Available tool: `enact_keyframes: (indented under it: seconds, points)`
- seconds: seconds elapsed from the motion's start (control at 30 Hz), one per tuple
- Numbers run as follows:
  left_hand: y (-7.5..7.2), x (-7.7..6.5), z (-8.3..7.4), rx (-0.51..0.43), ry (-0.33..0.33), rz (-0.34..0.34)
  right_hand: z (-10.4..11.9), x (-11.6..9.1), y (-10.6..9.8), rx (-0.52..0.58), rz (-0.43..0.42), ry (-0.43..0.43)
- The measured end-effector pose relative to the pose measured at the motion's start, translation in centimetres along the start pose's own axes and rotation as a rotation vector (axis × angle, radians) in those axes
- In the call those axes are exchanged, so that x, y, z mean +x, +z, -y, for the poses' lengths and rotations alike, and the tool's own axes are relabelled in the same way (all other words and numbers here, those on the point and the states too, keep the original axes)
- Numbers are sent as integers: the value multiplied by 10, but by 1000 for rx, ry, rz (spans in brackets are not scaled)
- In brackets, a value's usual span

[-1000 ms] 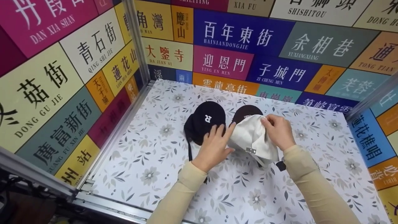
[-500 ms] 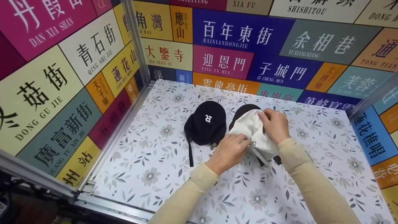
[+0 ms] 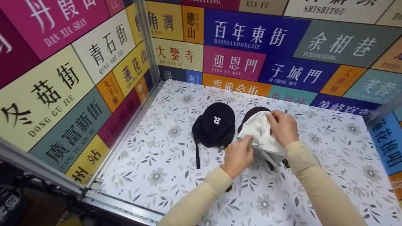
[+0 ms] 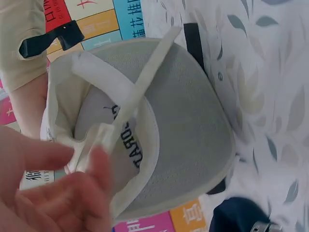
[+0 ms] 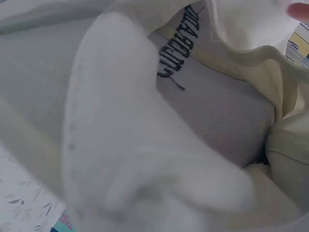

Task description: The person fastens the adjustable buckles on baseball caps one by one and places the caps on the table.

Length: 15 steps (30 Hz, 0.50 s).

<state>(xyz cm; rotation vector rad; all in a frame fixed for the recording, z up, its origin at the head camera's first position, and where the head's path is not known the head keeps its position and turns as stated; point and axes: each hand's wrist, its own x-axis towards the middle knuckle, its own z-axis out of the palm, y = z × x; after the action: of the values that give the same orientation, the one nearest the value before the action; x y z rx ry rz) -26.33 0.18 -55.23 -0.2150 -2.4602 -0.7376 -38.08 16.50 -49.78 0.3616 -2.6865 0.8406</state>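
Observation:
A white baseball cap (image 3: pixel 259 128) is held up over the table, its metal buckle (image 3: pixel 257 145) towards me. My left hand (image 3: pixel 239 156) pinches its rear edge beside the buckle. My right hand (image 3: pixel 284 127) grips the far side of the crown with thumb and fingers. In the left wrist view the cap's grey brim underside (image 4: pixel 193 125) and a loose strap (image 4: pixel 147 72) crossing the opening show, with my left fingers blurred. The right wrist view looks into the cap, with dark lettering (image 5: pixel 179 46) inside. Behind it a dark brown cap (image 3: pixel 259 109) is mostly hidden.
A black cap (image 3: pixel 216 125) with a white R lies just left of my hands, its strap (image 3: pixel 198 155) trailing on the table. The flower-patterned table (image 3: pixel 150 194) is enclosed by sign-printed walls (image 3: pixel 237 61) and a metal rail (image 3: pixel 125 205).
My left hand has moved right from near the black cap, its fingers spread before, and now pinches the white cap's rear edge. My right hand keeps its grip. The head view has shifted slightly.

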Motion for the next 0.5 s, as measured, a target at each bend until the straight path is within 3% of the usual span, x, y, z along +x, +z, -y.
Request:
enact_keyframes:
  seconds: [0.07,0.13,0.33,0.4,0.5]
  points:
    - [3,0,1,-13,-64,5,-1,-1,1,-1,1,-21]
    - [5,1,1,-92,-116,38,-2,-2,0,-6,-18,-46]
    - [14,11,-4,-540,-248,254,-6,-3,-4,-34,-96,-56]
    - [17,12,-4,-616,-293,285,-5,-5,-3,-28,-89,-59]
    - [19,11,-3,-634,-316,274,-1,-9,-2,-20,-82,-68]
